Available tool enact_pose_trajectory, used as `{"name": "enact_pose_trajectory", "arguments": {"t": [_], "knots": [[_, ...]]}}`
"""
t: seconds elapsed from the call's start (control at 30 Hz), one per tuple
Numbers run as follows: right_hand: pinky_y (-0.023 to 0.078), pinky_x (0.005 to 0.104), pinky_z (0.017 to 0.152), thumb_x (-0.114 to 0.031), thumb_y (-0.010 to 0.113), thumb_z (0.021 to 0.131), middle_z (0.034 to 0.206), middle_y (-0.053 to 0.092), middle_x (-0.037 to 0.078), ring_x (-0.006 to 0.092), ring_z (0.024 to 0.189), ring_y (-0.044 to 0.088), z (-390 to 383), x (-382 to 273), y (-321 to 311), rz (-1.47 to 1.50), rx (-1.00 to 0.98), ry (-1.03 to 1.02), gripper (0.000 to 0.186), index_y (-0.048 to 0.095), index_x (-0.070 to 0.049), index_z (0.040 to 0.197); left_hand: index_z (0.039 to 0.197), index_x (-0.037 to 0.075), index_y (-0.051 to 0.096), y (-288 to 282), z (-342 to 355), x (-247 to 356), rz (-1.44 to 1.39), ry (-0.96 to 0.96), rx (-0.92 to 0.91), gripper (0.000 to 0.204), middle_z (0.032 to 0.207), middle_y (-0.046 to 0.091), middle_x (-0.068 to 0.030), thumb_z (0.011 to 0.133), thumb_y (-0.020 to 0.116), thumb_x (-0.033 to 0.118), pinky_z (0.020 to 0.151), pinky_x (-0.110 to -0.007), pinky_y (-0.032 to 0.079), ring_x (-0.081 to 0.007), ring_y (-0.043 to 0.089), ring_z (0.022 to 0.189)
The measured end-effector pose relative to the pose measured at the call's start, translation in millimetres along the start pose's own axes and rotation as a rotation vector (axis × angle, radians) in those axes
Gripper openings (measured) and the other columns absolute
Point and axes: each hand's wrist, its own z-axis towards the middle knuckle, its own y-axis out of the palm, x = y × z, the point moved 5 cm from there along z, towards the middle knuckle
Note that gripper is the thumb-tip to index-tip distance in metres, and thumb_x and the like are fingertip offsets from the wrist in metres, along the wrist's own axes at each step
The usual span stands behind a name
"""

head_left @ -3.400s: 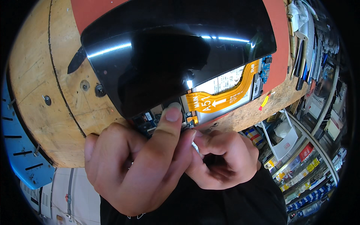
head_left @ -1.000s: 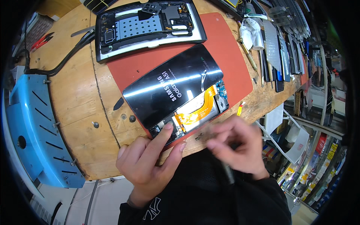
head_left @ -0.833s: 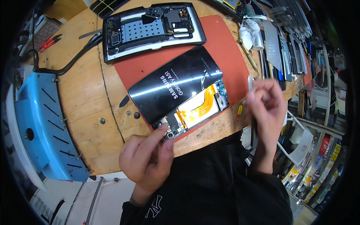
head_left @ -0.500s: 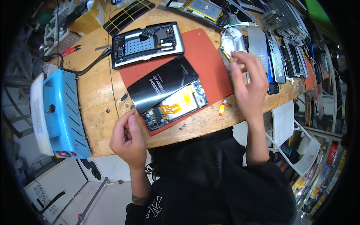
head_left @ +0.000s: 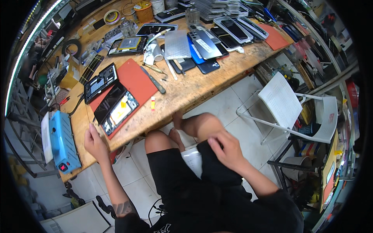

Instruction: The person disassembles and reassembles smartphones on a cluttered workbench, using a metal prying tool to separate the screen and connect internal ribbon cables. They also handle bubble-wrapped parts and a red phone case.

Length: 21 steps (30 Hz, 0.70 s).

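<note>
My left hand [head_left: 95, 144], its fingers curled in with nothing visible in them, is at the table's front edge beside an opened phone [head_left: 121, 112]. The phone's battery and orange flex cable are exposed, and a dark glossy panel [head_left: 110, 101] lies tilted across its far-left side. Both rest on a red mat [head_left: 136, 77]. Away from the table, my right hand [head_left: 228, 149] hovers over my right thigh. Its fingers are loosely closed, the tips partly hidden, and nothing shows in them. A second opened phone frame [head_left: 100, 82] sits at the mat's far-left edge.
A blue box-shaped device [head_left: 67, 141] stands at the table's left end. A dark-handled blade [head_left: 155, 81], brass-coloured tweezers [head_left: 154, 68] and a small red-yellow strip [head_left: 153, 104] lie right of the phone. Several phones [head_left: 204, 46] crowd the back. A white folding chair [head_left: 281, 101] stands at right.
The view has swung to the right. My right hand has left the tools beside the mat and come back over my thigh. My left hand has drawn slightly away from the phone's corner.
</note>
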Motion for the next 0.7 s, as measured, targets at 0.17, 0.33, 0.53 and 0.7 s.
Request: {"name": "enact_pose_trajectory", "arguments": {"t": [0.17,0.33,0.53,0.7], "knots": [[0.054,0.0397,0.069,-0.012,0.070,0.094,0.084,0.066,0.012,0.0307,0.078,0.068,-87,25,9,0.100,-0.253,0.191,0.008,0.069,-0.004,0.098,0.070,0.002,0.047,-3,-6,-6,0.095,0.105,0.016,0.050,0.063,0.040,0.0012,0.109,0.055,0.032,0.057,-0.030,0.033,-0.0080,0.036,0.062],[0.056,0.0360,0.072,-0.009,0.070,0.093,0.090,0.070,0.014,0.0285,0.081,0.071,-28,55,-17,0.081,-0.133,0.180,0.012,0.070,-0.002,0.103,0.068,0.006,0.049,-6,-2,-6,0.050,-0.040,0.044,0.049,0.065,0.043,0.0034,0.109,0.056,0.032,0.055,-0.026,0.031,-0.0053,0.037,0.060],[0.052,0.0411,0.069,-0.021,0.071,0.096,0.089,0.071,0.014,0.0302,0.077,0.068,162,81,-80,-0.036,0.279,0.118,0.021,0.071,-0.001,0.104,0.076,0.007,0.058,47,-15,87,-0.079,-0.063,0.032,0.037,0.067,0.046,0.0056,0.108,0.057,0.025,0.050,-0.021,0.025,-0.0007,0.036,0.057],[0.054,0.0436,0.074,-0.044,0.078,0.087,0.091,0.073,0.021,0.0350,0.081,0.071,257,91,-55,-0.393,0.047,0.239,0.057,0.068,0.006,0.111,0.100,-0.005,0.066,218,-13,182,-0.155,0.203,-0.483,0.023,0.081,0.066,-0.0040,0.102,0.063,0.017,0.063,-0.026,0.045,-0.0087,0.056,0.070]]}}
